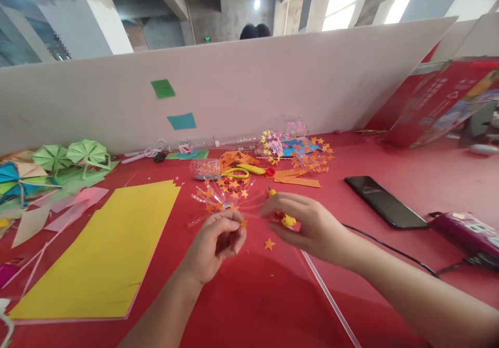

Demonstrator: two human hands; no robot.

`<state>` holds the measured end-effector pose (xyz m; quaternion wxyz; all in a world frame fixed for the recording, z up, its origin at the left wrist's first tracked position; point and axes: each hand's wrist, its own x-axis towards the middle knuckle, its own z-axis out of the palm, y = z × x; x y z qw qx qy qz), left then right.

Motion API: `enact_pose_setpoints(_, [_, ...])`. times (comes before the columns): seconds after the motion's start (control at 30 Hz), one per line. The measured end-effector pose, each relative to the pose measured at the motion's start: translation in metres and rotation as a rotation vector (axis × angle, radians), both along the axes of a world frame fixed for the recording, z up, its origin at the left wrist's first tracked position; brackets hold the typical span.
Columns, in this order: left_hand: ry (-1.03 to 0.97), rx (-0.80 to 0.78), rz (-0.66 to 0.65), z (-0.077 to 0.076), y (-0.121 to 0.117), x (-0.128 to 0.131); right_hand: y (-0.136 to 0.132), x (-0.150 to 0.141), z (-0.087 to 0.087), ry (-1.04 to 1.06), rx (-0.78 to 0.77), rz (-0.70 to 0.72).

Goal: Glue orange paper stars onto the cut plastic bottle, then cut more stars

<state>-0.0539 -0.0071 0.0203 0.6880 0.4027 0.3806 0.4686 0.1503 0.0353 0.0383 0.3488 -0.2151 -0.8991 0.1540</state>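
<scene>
One orange star [244, 224] is pinched in the left hand [210, 245]. Star-tipped plastic strips [227, 205] lie just beyond, at 12 o'clock; left hand nearer. Yellow tool [288, 220], long axis toward 11 o'clock, lies at the half-curled right hand [310, 220]; grip cannot be determined.

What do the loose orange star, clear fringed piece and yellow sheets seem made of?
Loose orange star: probably paper or thin card, matte; flat and opaque. Clear fringed piece: likely glossy plastic; see-through strips catch bright glints. Yellow sheets: apparently matte paper, judging by thin, layered edges.
</scene>
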Motion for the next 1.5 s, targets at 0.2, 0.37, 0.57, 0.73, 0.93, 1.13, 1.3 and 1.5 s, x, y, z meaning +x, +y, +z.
enact_pose_setpoints(0.2, [-0.191, -0.043, -0.161, -0.007, 0.002, -0.001, -0.011, -0.029, 0.002, 0.162, 0.017, 0.094])
enact_pose_setpoints(0.37, [-0.262, -0.077, -0.212, -0.008, 0.005, -0.002, -0.008, -0.034, 0.001, 0.211, 0.003, 0.097])
enact_pose_setpoints(0.57, [-0.311, -0.095, -0.234, -0.007, 0.007, -0.006, -0.008, -0.036, 0.004, 0.181, -0.031, 0.107])
enact_pose_setpoints(0.73, [-0.277, -0.09, -0.254, -0.007, 0.006, -0.005, -0.008, -0.037, 0.003, 0.178, -0.006, 0.115])
enact_pose_setpoints(0.93, [-0.047, -0.009, -0.126, 0.005, 0.002, -0.01, -0.01, -0.036, 0.009, 0.164, 0.003, 0.05])
enact_pose_setpoints(1.13, [0.514, 0.338, 0.336, 0.041, -0.001, -0.04, -0.007, -0.031, 0.022, 0.176, 0.023, -0.073])
enact_pose_setpoints(1.3, [0.947, 0.653, 0.442, 0.023, -0.006, -0.05, -0.01, -0.037, 0.01, 0.103, 0.012, -0.117])
enact_pose_setpoints(1.5, [1.295, 0.681, 0.361, -0.009, -0.014, -0.045, -0.013, -0.045, -0.013, 0.021, 0.048, -0.139])
